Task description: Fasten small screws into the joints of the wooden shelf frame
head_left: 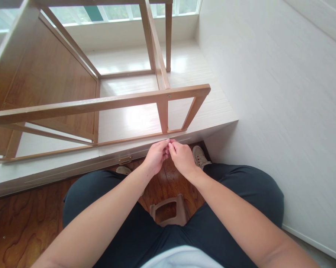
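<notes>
My left hand [156, 156] and right hand [181, 157] meet fingertip to fingertip, pinching something too small to identify, just below the brown wooden frame's bottom rail [134, 138].

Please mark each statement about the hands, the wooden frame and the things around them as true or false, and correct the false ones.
1. Both hands, left hand and right hand, meet fingertip to fingertip just in front of the wooden frame. True.
2. The wooden frame lies on the dark wooden floor. False: it stands on the pale raised platform.
3. The person sits on a small stool that shows between the legs. True.
4. A large hammer is in the right hand. False: no tool shows; if the fingers pinch something, it is too small to tell.
5. A white wall is to the person's left. False: it is to the right.
</notes>
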Tool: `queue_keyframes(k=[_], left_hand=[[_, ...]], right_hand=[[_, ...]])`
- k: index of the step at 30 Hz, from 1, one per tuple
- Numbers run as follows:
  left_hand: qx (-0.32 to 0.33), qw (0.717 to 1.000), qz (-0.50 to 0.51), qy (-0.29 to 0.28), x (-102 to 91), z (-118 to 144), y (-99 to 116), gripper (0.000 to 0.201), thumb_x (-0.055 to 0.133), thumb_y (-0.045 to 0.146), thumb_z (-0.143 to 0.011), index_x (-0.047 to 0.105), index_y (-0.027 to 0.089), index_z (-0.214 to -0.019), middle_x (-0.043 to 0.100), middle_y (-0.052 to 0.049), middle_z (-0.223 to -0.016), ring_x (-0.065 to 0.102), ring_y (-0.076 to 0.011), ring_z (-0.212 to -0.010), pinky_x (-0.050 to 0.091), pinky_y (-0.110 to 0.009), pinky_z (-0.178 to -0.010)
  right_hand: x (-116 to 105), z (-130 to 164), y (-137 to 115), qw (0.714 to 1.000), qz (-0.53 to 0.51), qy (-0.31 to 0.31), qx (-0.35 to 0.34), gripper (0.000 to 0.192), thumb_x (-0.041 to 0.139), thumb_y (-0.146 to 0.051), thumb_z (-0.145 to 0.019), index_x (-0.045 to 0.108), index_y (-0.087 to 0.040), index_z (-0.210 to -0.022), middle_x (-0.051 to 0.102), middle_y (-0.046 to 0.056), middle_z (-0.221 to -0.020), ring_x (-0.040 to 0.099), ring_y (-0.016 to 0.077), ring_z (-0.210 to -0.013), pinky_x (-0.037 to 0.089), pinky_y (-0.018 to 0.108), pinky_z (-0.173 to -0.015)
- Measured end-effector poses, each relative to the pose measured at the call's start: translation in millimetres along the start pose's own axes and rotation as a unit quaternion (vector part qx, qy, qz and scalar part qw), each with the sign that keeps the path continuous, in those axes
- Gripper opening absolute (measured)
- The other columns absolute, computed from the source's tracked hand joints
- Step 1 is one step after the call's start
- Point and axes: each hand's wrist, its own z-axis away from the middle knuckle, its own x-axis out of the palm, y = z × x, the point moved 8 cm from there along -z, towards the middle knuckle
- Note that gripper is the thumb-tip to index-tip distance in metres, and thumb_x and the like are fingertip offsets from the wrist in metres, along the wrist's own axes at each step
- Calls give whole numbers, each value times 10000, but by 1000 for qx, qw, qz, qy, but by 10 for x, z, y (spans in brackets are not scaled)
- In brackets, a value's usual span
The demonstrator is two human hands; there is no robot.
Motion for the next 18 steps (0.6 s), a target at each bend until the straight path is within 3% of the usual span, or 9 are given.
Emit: queue_keyframes(k=[7, 14, 18], left_hand=[[-3, 1000, 11, -2, 55, 4, -14, 290, 805, 429, -737, 705, 159, -777, 618, -15, -682, 535, -104, -609, 399, -220, -565], [-17, 1000, -4, 2, 112, 14, -31, 281, 720, 431, -789, 774, 191, -925, 699, -49, -846, 589, -136, -717, 418, -228, -593], [-17, 1000, -3, 11, 101, 5, -32, 279, 724, 421, -781, 786, 187, -919, 697, -51, -828, 582, -134, -713, 410, -226, -579]], right_hand=[[-59, -44, -82, 988, 141, -39, -43, 326, 428, -331, -1051, 700, -150, -1041, 745, 153, -806, 676, 253, -694, 398, 322, -651], [-44, -42, 63, 997, 75, -22, -1, 346, 467, -351, -1019, 699, -183, -825, 750, 132, -820, 666, 250, -723, 332, 320, -639], [-23, -37, 121, 1000, 26, -1, -2, 372, 455, -348, -1020, 689, -197, -772, 747, 95, -776, 645, 218, -692, 292, 312, -620]])
